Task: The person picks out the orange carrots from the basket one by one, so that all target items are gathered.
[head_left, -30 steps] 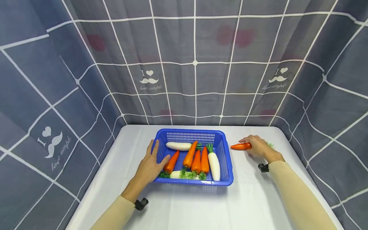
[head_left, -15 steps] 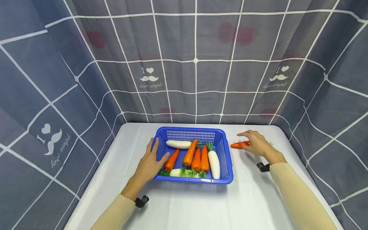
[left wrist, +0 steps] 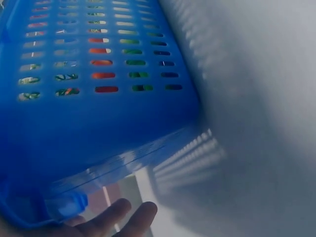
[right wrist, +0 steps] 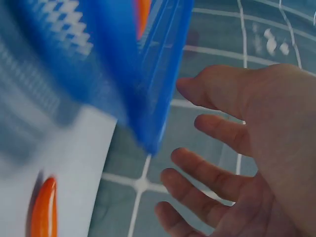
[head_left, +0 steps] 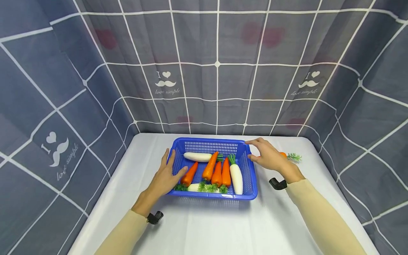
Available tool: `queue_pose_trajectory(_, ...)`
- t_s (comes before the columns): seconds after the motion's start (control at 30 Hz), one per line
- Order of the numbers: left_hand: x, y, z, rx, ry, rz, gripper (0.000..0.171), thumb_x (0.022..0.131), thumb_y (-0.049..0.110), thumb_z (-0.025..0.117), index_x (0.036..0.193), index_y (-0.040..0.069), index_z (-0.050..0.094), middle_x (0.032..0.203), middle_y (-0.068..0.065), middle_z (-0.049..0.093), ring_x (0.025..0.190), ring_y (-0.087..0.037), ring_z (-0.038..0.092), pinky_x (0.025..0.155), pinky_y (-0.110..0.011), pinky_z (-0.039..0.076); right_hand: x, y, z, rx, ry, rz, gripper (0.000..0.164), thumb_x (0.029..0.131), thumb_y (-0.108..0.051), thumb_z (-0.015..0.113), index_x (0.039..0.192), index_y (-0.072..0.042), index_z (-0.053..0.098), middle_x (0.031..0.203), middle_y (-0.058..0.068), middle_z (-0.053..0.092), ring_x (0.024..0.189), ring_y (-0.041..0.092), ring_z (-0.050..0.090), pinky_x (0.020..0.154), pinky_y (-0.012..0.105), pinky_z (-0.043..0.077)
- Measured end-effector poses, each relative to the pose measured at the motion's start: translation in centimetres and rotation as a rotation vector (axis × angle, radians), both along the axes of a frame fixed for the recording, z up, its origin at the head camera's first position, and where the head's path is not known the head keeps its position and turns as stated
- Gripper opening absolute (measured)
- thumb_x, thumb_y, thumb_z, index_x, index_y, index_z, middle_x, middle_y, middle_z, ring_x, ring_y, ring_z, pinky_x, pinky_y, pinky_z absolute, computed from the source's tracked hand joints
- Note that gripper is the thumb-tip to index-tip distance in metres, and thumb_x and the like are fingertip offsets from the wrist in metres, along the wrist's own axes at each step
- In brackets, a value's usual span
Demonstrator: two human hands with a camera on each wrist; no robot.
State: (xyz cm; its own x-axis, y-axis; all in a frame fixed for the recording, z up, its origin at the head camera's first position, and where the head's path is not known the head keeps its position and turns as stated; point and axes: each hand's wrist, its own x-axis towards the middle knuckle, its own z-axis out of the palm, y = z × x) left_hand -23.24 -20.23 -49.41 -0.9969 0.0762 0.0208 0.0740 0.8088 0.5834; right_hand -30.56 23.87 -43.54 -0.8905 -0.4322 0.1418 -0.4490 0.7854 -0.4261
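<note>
A blue plastic basket (head_left: 210, 196) stands on the white table. Inside lie several orange carrots (head_left: 208, 170) with green tops and several white radishes (head_left: 236, 179). My left hand (head_left: 164, 179) is at the basket's left rim, fingers spread along the outside and thumb reaching over the edge. In the left wrist view, fingertips (left wrist: 143, 217) show beyond the slotted wall. Beside the right rim hovers my right hand (head_left: 267, 156), fingers extended. The right wrist view shows a gap between that hand and the rim. A loose carrot (head_left: 283, 154) lies behind it, mostly hidden.
The loose carrot's leafy top (head_left: 294, 157) points right on the white tabletop (head_left: 210, 226). Grey checked cloth (head_left: 197, 81) hangs behind the table and on both sides. Each wrist carries a small black camera (head_left: 278, 183).
My right hand has let go of the loose carrot, leaving it on the table, and moved left to the basket's right rim. The left hand has stayed at the left rim.
</note>
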Motion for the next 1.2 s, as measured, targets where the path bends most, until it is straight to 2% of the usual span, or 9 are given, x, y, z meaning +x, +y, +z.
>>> queue_pose_trajectory(0.27,0.8,-0.5,0.2,-0.03,-0.017,-0.037,0.108,0.113,0.071,0.061,0.189,0.013,0.01,0.199,-0.019,-0.004,0.167,-0.06,0.047,0.122,-0.074,0.056,0.2,-4.2,0.4,0.018,-0.081,0.049,0.063,0.109,-0.021,0.083,0.167,-0.007,0.063,0.161,0.031,0.065,0.148,0.053,0.064,0.128,0.075,0.051)
queue_pose_trajectory(0.47,1.0,-0.5,0.0,-0.055,-0.001,-0.032,0.105,0.115,0.068,0.06,0.189,0.014,0.009,0.199,-0.017,-0.003,0.169,-0.056,0.046,0.127,-0.073,0.052,-0.3,-7.1,-0.1,0.032,-0.131,0.161,0.065,0.11,-0.026,0.082,0.168,-0.005,0.061,0.165,0.028,0.064,0.153,0.051,0.062,0.13,0.072,0.05)
queue_pose_trajectory(0.67,1.0,-0.4,-0.1,-0.065,0.014,-0.027,0.102,0.117,0.063,0.061,0.189,0.013,0.009,0.199,-0.017,-0.004,0.168,-0.057,0.047,0.128,-0.073,0.051,-0.7,-9.2,-0.6,0.018,-0.23,0.232,0.068,0.11,-0.032,0.082,0.169,-0.005,0.06,0.17,0.024,0.064,0.163,0.055,0.053,0.136,0.074,0.041)
queue_pose_trajectory(0.77,1.0,-0.4,-0.1,-0.068,0.015,-0.026,0.103,0.117,0.066,0.059,0.189,0.014,0.009,0.199,-0.017,-0.004,0.167,-0.057,0.049,0.128,-0.072,0.051,-1.0,-10.1,-1.3,0.016,-0.28,0.273,0.072,0.11,-0.037,0.082,0.17,-0.006,0.059,0.167,0.023,0.067,0.161,0.054,0.056,0.136,0.073,0.042)
queue_pose_trajectory(0.87,1.0,-0.4,-0.1,-0.069,0.013,-0.026,0.104,0.116,0.071,0.056,0.189,0.015,0.008,0.199,-0.016,-0.005,0.167,-0.057,0.048,0.129,-0.072,0.051,-1.4,-11.0,-1.9,0.006,-0.349,0.292,0.074,0.109,-0.042,0.083,0.171,-0.009,0.058,0.162,0.021,0.07,0.152,0.048,0.064,0.132,0.069,0.05)
queue_pose_trajectory(0.97,1.0,-0.4,-0.2,-0.066,0.01,-0.027,0.104,0.116,0.073,0.054,0.189,0.016,0.007,0.199,-0.015,-0.007,0.169,-0.056,0.046,0.131,-0.072,0.049,-1.6,-11.7,-2.2,0.007,-0.416,0.284,0.075,0.109,-0.044,0.082,0.172,-0.013,0.058,0.159,0.019,0.07,0.146,0.043,0.066,0.129,0.066,0.053)
queue_pose_trajectory(1.07,1.0,-0.3,-0.2,-0.06,0.012,-0.025,0.104,0.116,0.072,0.055,0.189,0.015,0.007,0.199,-0.015,-0.006,0.171,-0.056,0.044,0.133,-0.072,0.046,-1.7,-12.3,-2.4,0.028,-0.453,0.273,0.075,0.109,-0.047,0.082,0.172,-0.014,0.059,0.157,0.018,0.07,0.143,0.04,0.066,0.131,0.064,0.052)
queue_pose_trajectory(1.2,1.0,-0.1,-0.3,-0.05,0.011,-0.021,0.103,0.116,0.069,0.057,0.189,0.016,0.008,0.199,-0.016,-0.004,0.172,-0.055,0.042,0.134,-0.072,0.044,-1.9,-12.9,-2.7,0.049,-0.468,0.267,0.073,0.109,-0.049,0.081,0.17,-0.015,0.06,0.162,0.017,0.068,0.148,0.039,0.064,0.136,0.065,0.047)
